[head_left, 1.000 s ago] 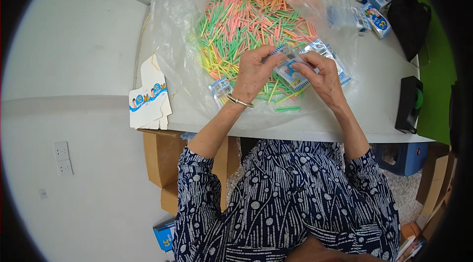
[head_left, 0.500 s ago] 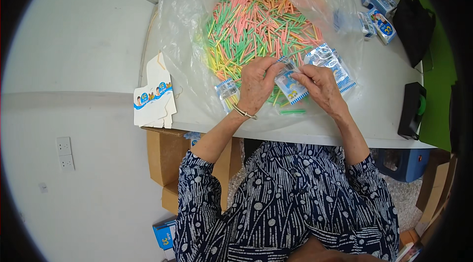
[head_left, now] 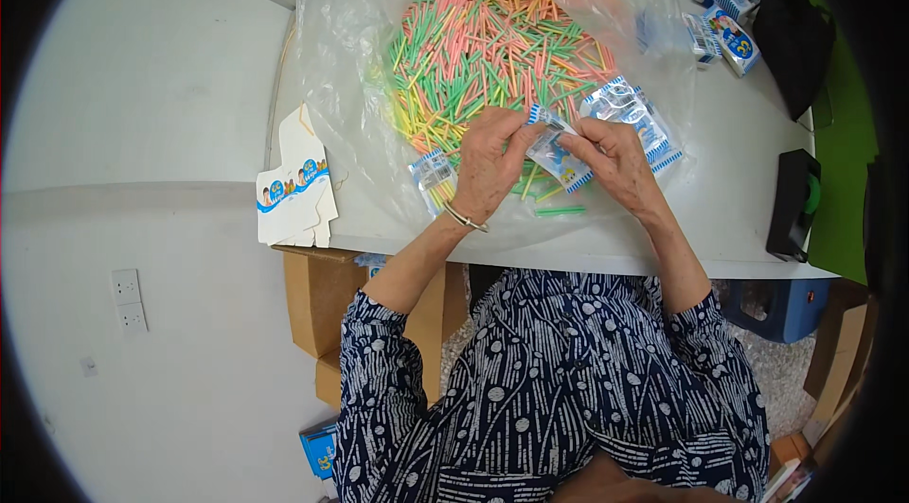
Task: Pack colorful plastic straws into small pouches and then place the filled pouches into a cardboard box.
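A small flat packet [head_left: 559,165] with blue-striped ends is held between both hands above the near edge of a heap of thin pastel sticks [head_left: 502,58]. My left hand [head_left: 488,167] pinches its upper left side with thumb and fingers. On the other side my right hand [head_left: 620,162] grips the packet's upper right, thumb on top. More silvery blue packets [head_left: 642,120] lie just beyond the right hand. Another striped packet [head_left: 432,174] rests by the left wrist. Green sticks [head_left: 561,211] lie below the held packet. What is inside it cannot be made out.
A clear plastic bag [head_left: 346,68] spreads around the heap on the white table [head_left: 739,143]. Flattened printed carton [head_left: 298,183] sits at the left. Small boxes [head_left: 729,37], a black bag [head_left: 793,44] and a black tape dispenser [head_left: 791,205] are at the right. Cardboard boxes [head_left: 308,304] stand below.
The packet has tilted and creased a little between my fingers, and its striped top end shows more. Both hands keep their hold in nearly the same place.
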`<state>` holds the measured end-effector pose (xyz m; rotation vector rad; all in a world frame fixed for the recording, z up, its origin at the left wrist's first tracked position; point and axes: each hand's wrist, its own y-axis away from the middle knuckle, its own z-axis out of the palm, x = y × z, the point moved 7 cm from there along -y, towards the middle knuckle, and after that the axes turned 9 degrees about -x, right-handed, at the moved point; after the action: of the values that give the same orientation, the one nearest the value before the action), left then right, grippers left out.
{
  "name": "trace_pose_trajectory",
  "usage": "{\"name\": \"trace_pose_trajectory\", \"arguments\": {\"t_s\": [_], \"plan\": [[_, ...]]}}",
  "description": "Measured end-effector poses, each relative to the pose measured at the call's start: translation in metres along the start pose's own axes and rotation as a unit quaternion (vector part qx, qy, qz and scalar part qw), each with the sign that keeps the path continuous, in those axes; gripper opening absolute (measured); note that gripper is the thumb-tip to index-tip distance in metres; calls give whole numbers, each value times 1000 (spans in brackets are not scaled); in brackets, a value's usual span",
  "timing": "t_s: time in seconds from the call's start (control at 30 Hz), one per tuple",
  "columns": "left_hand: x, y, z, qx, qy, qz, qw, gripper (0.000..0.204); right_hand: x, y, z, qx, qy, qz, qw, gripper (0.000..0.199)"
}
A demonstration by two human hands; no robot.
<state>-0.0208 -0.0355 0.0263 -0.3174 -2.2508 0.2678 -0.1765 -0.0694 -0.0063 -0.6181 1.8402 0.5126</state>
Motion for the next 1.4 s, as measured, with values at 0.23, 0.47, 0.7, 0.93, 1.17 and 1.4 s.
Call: {"name": "trace_pose_trajectory", "arguments": {"t_s": [0.23, 0.47, 0.7, 0.93, 1.17, 1.4], "plan": [[-17, -19, -30, 94, -252, 55, 961, 28, 15, 11, -51, 173, -117, -34, 977, 22], [-18, -36, 20, -11, -370, 2, 929, 46, 6, 12, -67, 211, -154, -4, 965, 22], [-33, -53, 40, -19, -386, -36, 921, 37, 4, 10, -62, 216, -174, -2, 961, 21], [-52, -55, 38, 19, -377, -28, 926, 20, 12, 4, -57, 211, -195, -9, 958, 22], [-50, -74, -8, 1, -106, -138, 985, 20, 21, -12, -31, 201, -313, -46, 927, 19], [-23, -70, 7, 75, 537, -136, 829, 27, 16, -60, 27, 127, -729, -50, 671, 25]]}}
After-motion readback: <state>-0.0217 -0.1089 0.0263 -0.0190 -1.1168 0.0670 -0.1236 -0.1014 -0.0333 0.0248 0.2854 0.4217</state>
